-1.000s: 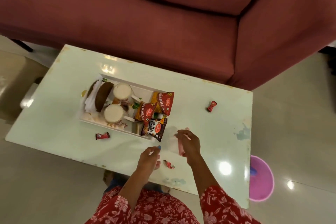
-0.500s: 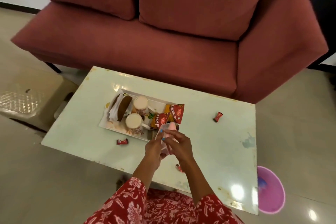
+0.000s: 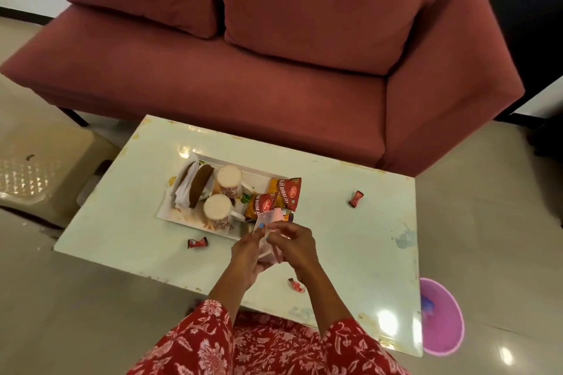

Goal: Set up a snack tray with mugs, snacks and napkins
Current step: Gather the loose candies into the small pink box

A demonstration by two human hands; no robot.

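Note:
A white tray (image 3: 170, 215) sits on the pale table (image 3: 350, 240). In it stand two white mugs (image 3: 217, 210) with red patterns, folded white napkins (image 3: 184, 189) around a brown piece, and several red-orange snack packets (image 3: 288, 193). Just in front of the tray's right end, my left hand (image 3: 248, 256) and my right hand (image 3: 294, 245) together hold a pink packet (image 3: 271, 222) above the table, fingers pinching it from both sides. Three small red wrapped candies lie loose on the table: one left of my hands (image 3: 197, 243), one far right (image 3: 355, 198), one by my right wrist (image 3: 296, 285).
A red sofa (image 3: 243, 70) stands right behind the table. A beige plastic stool (image 3: 36, 173) is on the floor at the left. A pink bin (image 3: 441, 316) sits on the floor by the table's right front corner.
My right hand lifted the pink packet from the table and my left hand joined it; both now hold it above the table. The view moved back and up.

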